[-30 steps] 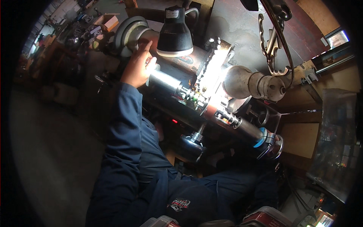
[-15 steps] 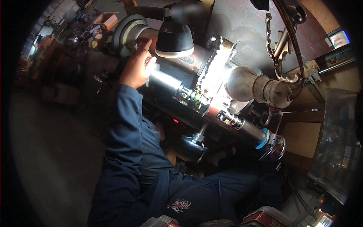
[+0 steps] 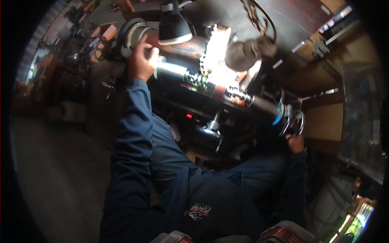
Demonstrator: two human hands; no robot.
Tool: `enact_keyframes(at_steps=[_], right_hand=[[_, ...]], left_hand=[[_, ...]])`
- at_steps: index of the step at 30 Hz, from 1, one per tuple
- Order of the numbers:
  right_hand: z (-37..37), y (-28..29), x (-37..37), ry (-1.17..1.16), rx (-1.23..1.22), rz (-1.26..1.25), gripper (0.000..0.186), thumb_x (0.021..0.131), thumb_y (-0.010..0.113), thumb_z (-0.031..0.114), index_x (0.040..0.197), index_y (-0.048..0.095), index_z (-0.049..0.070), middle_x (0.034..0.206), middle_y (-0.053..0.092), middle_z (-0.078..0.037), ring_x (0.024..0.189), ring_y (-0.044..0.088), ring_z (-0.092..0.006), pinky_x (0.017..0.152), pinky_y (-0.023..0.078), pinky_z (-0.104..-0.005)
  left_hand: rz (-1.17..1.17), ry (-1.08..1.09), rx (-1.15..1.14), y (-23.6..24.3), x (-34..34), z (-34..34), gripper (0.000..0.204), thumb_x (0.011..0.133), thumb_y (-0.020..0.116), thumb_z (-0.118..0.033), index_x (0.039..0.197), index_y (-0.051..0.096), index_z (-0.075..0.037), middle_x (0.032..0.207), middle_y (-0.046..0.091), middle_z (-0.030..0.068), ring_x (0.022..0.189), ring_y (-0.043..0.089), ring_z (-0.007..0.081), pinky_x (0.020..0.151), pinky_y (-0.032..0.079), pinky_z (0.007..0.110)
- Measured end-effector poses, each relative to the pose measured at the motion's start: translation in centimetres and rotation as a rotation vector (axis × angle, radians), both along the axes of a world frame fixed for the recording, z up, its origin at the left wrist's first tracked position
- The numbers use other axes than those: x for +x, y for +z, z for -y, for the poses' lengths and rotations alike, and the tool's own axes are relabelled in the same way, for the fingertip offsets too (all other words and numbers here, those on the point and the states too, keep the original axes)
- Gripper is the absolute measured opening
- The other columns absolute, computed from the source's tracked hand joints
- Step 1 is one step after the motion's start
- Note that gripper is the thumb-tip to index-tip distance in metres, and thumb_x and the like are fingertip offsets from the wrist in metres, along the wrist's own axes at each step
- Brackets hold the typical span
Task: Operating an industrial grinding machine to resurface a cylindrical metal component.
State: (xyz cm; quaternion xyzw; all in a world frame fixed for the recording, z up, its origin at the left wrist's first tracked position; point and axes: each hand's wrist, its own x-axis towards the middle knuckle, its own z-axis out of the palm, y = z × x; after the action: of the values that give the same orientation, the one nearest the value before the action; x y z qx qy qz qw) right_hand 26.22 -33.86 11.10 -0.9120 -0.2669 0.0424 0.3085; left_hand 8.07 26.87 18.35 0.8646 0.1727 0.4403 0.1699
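A long machine with a shiny metal cylinder (image 3: 172, 69) on its front runs across my upper view. My left hand (image 3: 142, 65) is at the cylinder's left end, around the edge of a thin pale disc (image 3: 156, 69). Its index finger points up toward a large grey wheel (image 3: 129, 38) behind, and the thumb stands to the right; the other fingers are partly hidden. At the machine's right end, beside a blue ring (image 3: 278, 114), my right hand (image 3: 296, 142) is closed at the lower rim of a chrome ring-shaped handwheel (image 3: 300, 122). Its fingertips are in shadow.
A black lamp (image 3: 173, 26) hangs over the machine, and a second rounded lamp head (image 3: 242, 55) throws bright light on its middle. Below the bed juts a chrome round handle (image 3: 210, 128). An open cardboard box (image 3: 105, 31) and clutter lie at the far left. Plastic sheeting (image 3: 360, 113) hangs at right.
My right hand has come into sight at the chrome handwheel. The left hand stays at the cylinder's end. My view has shifted, so the machine and lamps sit higher and farther left.
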Motion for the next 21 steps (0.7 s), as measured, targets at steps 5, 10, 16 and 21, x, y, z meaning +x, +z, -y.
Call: enact_keyframes(at_steps=[5,10,16,21], right_hand=[[-3.4,-0.1,-5.2,-0.210,0.399,0.225,0.056,0.086,0.067,0.010,0.133,0.042,-0.005,0.124,0.052,-0.023,0.115,0.054,-0.0357,0.099,0.041,-0.0405],[-4.5,-3.8,-5.8,-0.389,-0.061,0.722,0.050,0.090,0.062,0.012,0.126,0.038,-0.014,0.118,0.051,-0.033,0.113,0.050,-0.0498,0.099,0.041,-0.0523],[-4.7,-2.2,-4.5,-0.298,-0.015,0.814,0.044,0.091,0.060,0.013,0.122,0.040,-0.012,0.109,0.055,-0.029,0.098,0.056,-0.0466,0.087,0.045,-0.0523],[-6.0,0.7,-4.1,-0.352,0.095,0.680,0.036,0.094,0.053,0.013,0.123,0.044,-0.007,0.100,0.060,-0.027,0.089,0.060,-0.0445,0.078,0.047,-0.0500]], left_hand=[[0.455,-0.271,-0.082,0.8,-4.7,11.4,0.021,0.091,0.058,-0.005,0.070,0.052,-0.004,0.081,0.067,0.0127,0.068,0.065,0.0213,0.067,0.054,0.032],[-0.687,-0.395,-0.302,-4.8,-5.8,22.5,0.062,0.071,0.082,-0.049,0.104,0.066,0.001,0.090,0.071,0.0192,0.088,0.069,0.0346,0.082,0.053,0.039],[-1.335,-0.383,-0.737,-8.5,-1.9,23.3,0.081,0.059,0.085,-0.061,0.102,0.067,0.005,0.101,0.071,0.0221,0.097,0.069,0.0315,0.089,0.051,0.039],[-1.179,-0.458,-0.940,-10.4,-2.7,22.6,0.073,0.062,0.088,-0.048,0.108,0.064,0.004,0.099,0.070,0.0160,0.093,0.067,0.0239,0.088,0.050,0.034]])
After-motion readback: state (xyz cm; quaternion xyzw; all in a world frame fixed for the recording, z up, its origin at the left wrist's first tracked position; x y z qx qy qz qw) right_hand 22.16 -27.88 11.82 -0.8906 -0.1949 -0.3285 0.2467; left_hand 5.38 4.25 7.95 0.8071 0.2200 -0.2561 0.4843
